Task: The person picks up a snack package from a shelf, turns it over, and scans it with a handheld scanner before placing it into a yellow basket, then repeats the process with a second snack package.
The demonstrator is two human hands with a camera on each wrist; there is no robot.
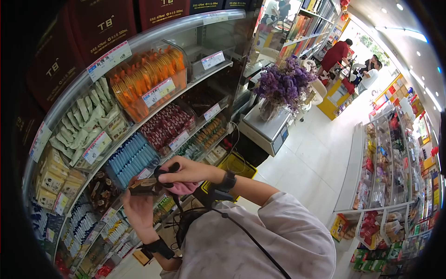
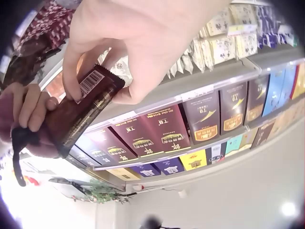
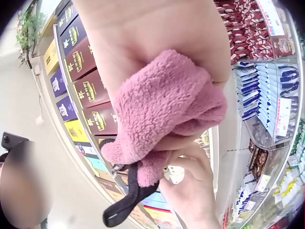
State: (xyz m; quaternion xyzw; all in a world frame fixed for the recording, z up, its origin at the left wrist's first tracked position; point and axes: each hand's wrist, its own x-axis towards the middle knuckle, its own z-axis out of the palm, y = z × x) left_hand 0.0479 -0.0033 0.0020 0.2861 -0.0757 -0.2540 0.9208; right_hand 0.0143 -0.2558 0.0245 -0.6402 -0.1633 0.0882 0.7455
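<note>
My left hand (image 1: pixel 139 211) pinches a dark brown wrapped snack bar (image 2: pixel 91 107) between thumb and fingers. The bar's barcode label and crimped end show in the left wrist view. My right hand (image 1: pixel 191 171) grips a fuzzy pink cloth (image 3: pixel 162 100) bunched in the palm. A black strap (image 3: pixel 125 202) with a looped end hangs from the cloth. Right-hand fingers (image 2: pixel 33 105) are curled at the bar's far end, with the cloth against it. In the right wrist view the cloth hides the bar.
Before me a curved shelf holds clear bins of orange packets (image 1: pixel 148 72), pale green packets (image 1: pixel 88 121) and blue packets (image 1: pixel 134 153). Dark red boxes (image 1: pixel 100 28) line the top. Purple flowers (image 1: pixel 285 83) stand on a scale (image 1: pixel 262 125) beside a yellow basket (image 1: pixel 237 167). People stand far back.
</note>
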